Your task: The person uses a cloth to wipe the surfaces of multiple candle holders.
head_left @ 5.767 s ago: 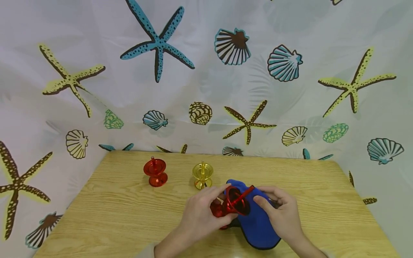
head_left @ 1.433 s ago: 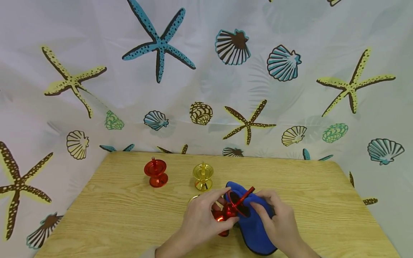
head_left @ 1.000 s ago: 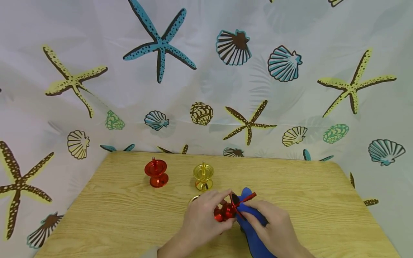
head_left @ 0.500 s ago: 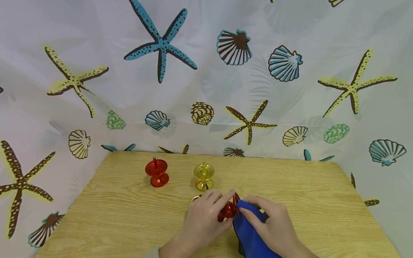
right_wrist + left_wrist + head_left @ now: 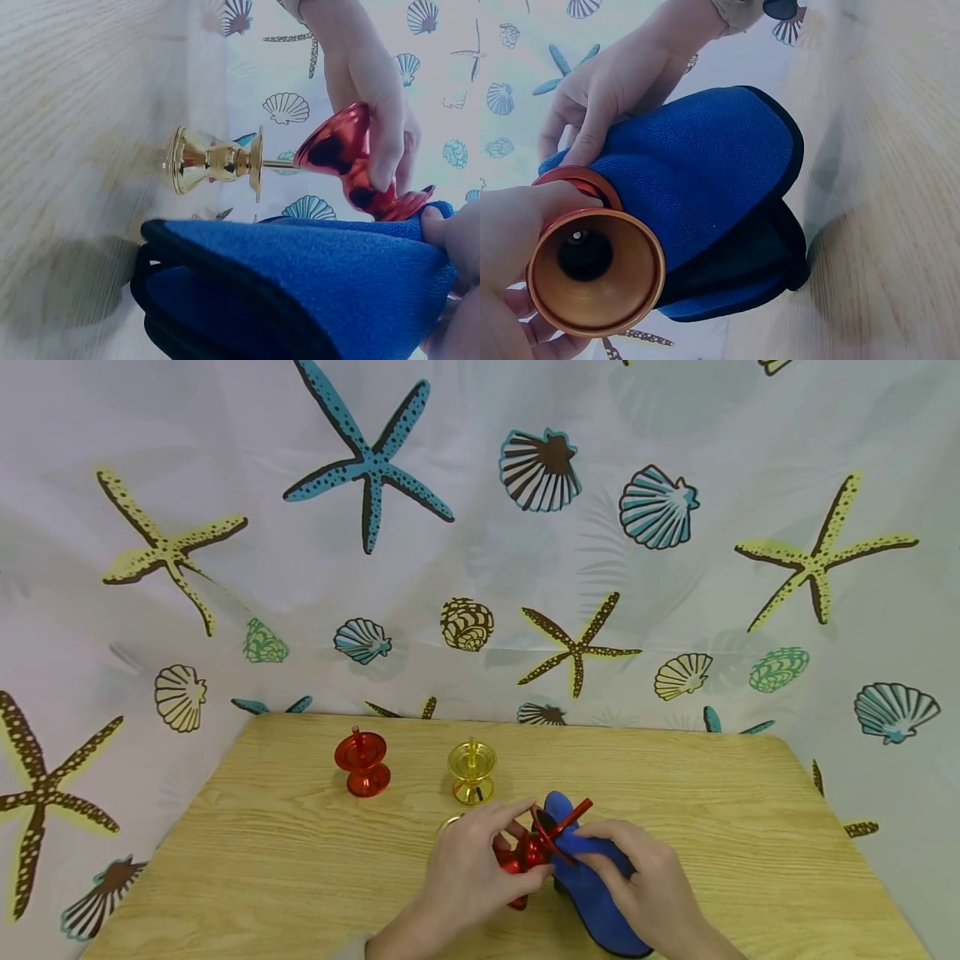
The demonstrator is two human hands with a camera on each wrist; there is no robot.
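Observation:
My left hand (image 5: 476, 868) grips a shiny red candlestick (image 5: 534, 850) by its stem, tilted so that the dish and spike point up and right. Its hollow, copper-coloured base (image 5: 596, 274) faces the camera in the left wrist view. My right hand (image 5: 648, 881) pinches a blue cloth (image 5: 600, 902) with black edging between thumb and fingers. The pinched part touches the candlestick's dish at the foot of the spike, and the rest hangs down in folds. In the right wrist view the cloth (image 5: 300, 270) hides part of the dish.
A second red candlestick (image 5: 363, 766) and a gold candlestick (image 5: 472, 768) stand upright at the back of the wooden table (image 5: 285, 852). Another gold rim (image 5: 447, 823) shows just behind my left hand. A cloth backdrop with starfish and shells (image 5: 480, 568) rises behind the table.
Half a second ago the blue cloth covered the spike; now the spike is bare and the cloth lies lower on the dish. Throughout, the left hand keeps hold of the candlestick, its tilt shifting slightly.

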